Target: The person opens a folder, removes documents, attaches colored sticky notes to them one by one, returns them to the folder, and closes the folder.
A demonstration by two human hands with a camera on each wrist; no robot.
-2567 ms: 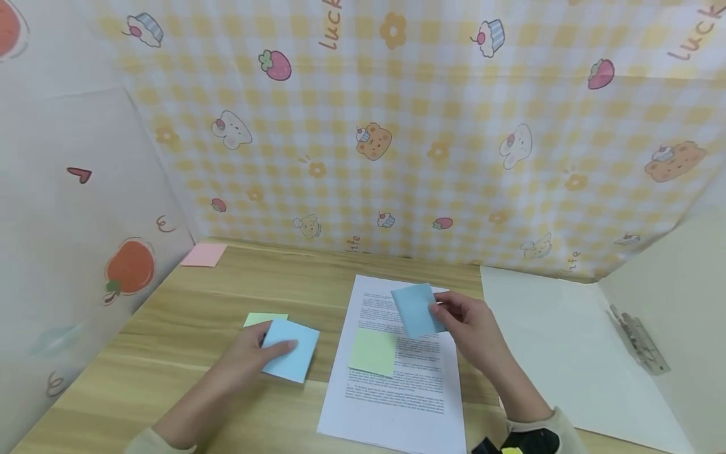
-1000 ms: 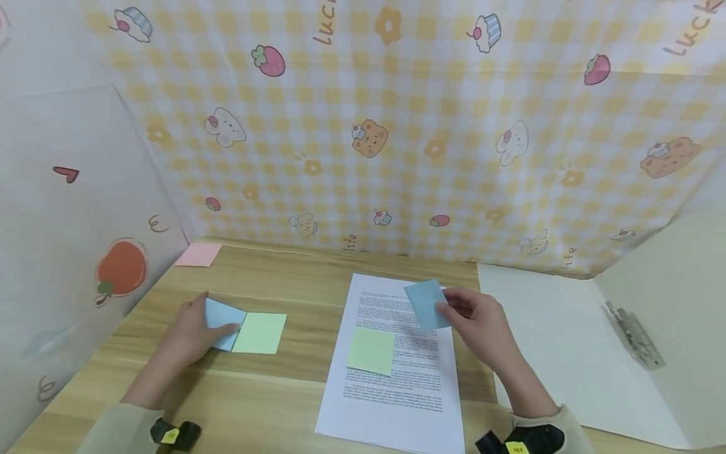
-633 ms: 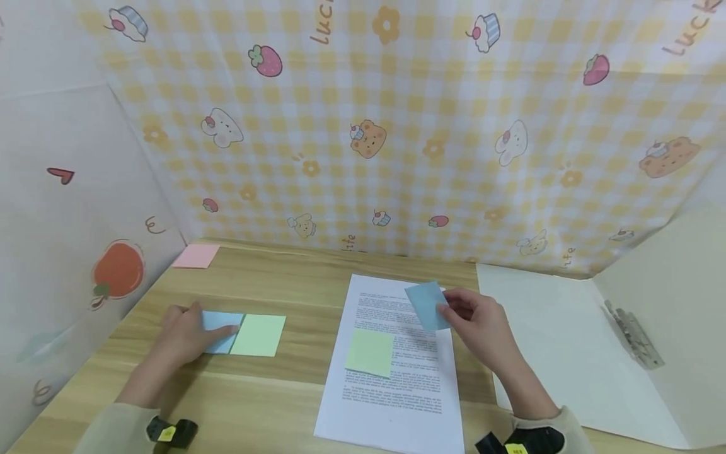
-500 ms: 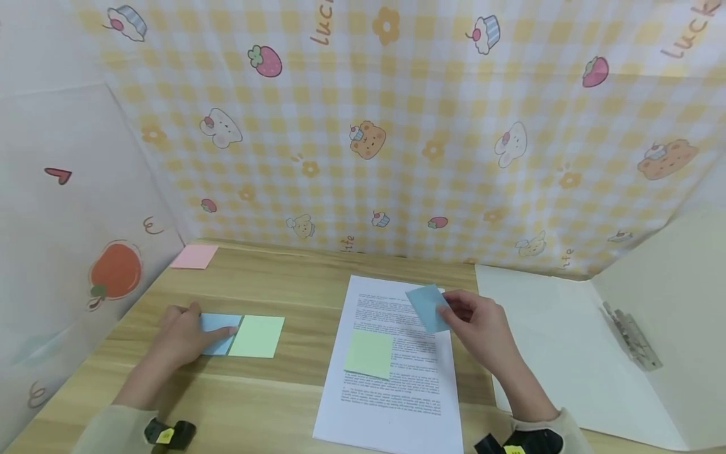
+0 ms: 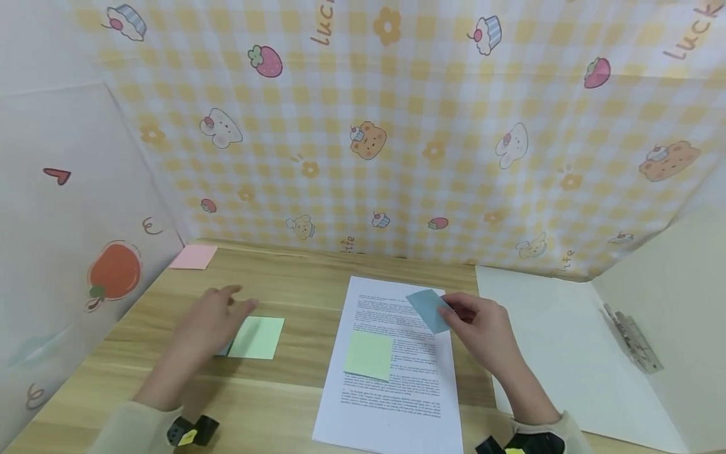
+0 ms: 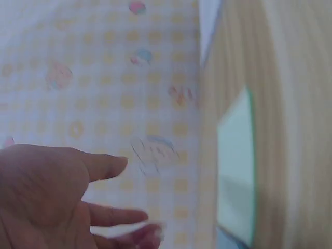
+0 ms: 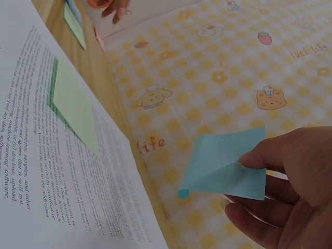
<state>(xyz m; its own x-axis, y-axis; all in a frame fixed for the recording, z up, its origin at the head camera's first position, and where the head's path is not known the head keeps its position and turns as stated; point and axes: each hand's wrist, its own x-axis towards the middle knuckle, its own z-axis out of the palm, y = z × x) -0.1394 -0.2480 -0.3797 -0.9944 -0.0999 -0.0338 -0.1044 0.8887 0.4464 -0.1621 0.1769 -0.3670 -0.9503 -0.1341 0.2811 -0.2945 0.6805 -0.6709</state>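
Observation:
My right hand [image 5: 482, 325] pinches a single blue sticky note [image 5: 428, 309] between thumb and fingers, above the top right of a printed sheet [image 5: 397, 403]. In the right wrist view that blue note [image 7: 223, 161] curls at its lower left corner. My left hand [image 5: 212, 321] is raised over the table's left side, fingers loosely spread and holding nothing. Beneath it lies a blue sticky note pad [image 5: 224, 350], mostly hidden by the hand. A green sticky note pad [image 5: 258, 337] lies directly right of the blue pad. Another green sticky note [image 5: 368, 355] sits on the printed sheet.
A pink sticky note pad [image 5: 194, 257] lies at the table's back left corner. On the right is a large white board [image 5: 567, 353] with a metal clip [image 5: 632, 338]. A yellow checked cloth [image 5: 397, 126] hangs behind the wooden table [image 5: 272, 403].
My left hand carried the blue pad left, set it down beside the green pad, then let go and lifted up and rightward. The right hand keeps its blue note, now tilted slightly more.

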